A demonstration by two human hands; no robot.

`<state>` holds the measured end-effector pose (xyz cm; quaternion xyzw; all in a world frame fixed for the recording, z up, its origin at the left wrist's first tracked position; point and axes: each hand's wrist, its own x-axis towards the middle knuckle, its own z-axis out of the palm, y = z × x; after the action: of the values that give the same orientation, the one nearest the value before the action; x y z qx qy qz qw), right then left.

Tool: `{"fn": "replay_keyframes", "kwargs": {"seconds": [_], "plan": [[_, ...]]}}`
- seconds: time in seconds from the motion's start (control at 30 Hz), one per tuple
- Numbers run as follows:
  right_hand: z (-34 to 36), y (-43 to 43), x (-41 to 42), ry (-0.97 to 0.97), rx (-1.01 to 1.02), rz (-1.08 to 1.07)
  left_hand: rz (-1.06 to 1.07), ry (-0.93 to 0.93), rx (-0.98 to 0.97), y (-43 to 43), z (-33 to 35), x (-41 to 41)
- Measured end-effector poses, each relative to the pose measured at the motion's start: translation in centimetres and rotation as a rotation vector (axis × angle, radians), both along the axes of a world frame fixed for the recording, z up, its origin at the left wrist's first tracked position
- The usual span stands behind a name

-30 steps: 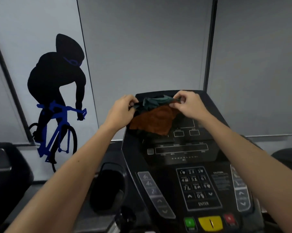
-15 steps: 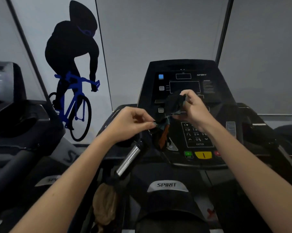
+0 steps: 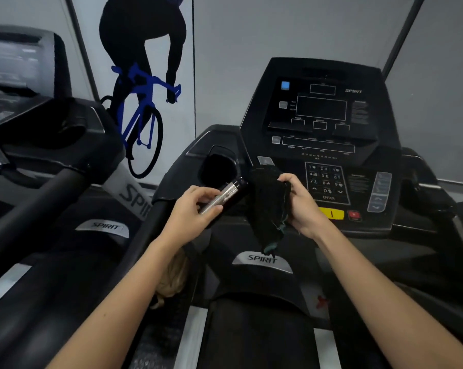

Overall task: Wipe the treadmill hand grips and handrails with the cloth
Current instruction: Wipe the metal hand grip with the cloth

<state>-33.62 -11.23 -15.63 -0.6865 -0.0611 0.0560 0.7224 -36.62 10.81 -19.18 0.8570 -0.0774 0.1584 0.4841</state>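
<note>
Head-height view down two bare forearms onto a black treadmill. Changed within the last second: cloth (image 3: 269,206) no longer stretched between both grips up at the console (image 3: 320,107), but carried down to the near left of the keypad (image 3: 324,182) and left to the right grip (image 3: 302,209) alone, clamped on it with thumb and curled fingers. Left grip (image 3: 190,209) freed from the fabric and now closed round the silver handle (image 3: 225,194), fingers over the top, thumb underneath, just left of the cloth. Judged from this: spreading and refolding finished, wiping about to begin, with the silver handle as the likely first target and the long black handrail (image 3: 147,227) at near left not yet wiped. Cloth itself: dark, almost black in this light, bunched and limp, hanging below the right grip toward the motor cover (image 3: 251,283), with a thin teal hem showing at its lower edge; rust-brown face seen a second ago now hidden. Touching the silver handle or only just beside it: cannot tell.
</note>
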Motion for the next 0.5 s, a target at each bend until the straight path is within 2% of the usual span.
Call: {"fn": "replay_keyframes", "kwargs": {"seconds": [0.17, 0.37, 0.5], "plan": [[-0.1, 1.4, 0.9, 0.001, -0.011, 0.038, 0.021, 0.074, 0.142, 1.1, -2.3, 1.4], [0.3, 3.2, 3.2, -0.004, -0.039, 0.025, -0.042, 0.129, 0.173, 2.4, -3.5, 3.2], [0.2, 4.0, 4.7, -0.102, -0.061, -0.012, -0.082, 0.102, 0.162, 2.8, -4.2, 4.2]]}}
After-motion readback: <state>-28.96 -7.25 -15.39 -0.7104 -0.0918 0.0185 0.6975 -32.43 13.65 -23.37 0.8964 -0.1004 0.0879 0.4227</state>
